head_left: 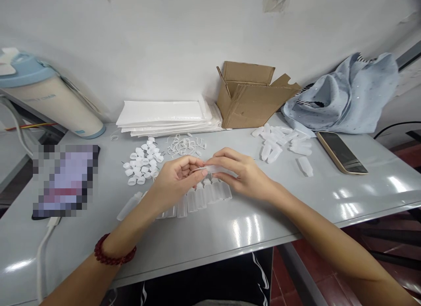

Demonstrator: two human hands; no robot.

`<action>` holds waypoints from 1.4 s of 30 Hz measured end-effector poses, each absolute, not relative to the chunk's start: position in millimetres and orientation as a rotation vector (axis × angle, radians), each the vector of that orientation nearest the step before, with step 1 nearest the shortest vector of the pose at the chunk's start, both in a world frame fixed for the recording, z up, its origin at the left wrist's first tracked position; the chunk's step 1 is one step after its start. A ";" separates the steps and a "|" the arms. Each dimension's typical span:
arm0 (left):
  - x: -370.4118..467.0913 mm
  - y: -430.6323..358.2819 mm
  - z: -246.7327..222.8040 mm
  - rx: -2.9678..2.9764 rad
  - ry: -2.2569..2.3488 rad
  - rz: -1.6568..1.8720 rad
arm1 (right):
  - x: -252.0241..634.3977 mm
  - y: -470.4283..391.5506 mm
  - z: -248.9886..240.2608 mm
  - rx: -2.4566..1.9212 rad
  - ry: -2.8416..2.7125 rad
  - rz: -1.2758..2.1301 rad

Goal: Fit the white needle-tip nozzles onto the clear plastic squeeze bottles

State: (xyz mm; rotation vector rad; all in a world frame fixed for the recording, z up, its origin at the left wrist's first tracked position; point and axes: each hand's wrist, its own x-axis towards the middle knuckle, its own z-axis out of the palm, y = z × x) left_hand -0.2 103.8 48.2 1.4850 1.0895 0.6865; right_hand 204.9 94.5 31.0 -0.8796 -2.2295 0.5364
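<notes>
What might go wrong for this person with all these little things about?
The left hand and right hand are close to the row of bottles, so a careless move might knock the row askew. The caps lie loose beside the left hand; a stray sweep could scatter them.

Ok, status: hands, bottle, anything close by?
Left hand pinching small pale piece at bottle's end. Right hand gripping translucent bottle. Bottle row close by, partly hidden behind left forearm.
</notes>
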 end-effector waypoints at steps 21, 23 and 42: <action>-6.0 107.3 49.3 1.394 1.045 0.679 | 200.8 87.2 39.4 -0.896 -2.032 0.772; -6.0 107.4 50.2 1.422 1.048 0.686 | 200.4 86.5 39.5 -0.922 -2.020 0.792; -3.3 105.6 47.3 1.475 1.179 0.777 | 192.8 84.1 38.8 -1.110 -1.574 1.293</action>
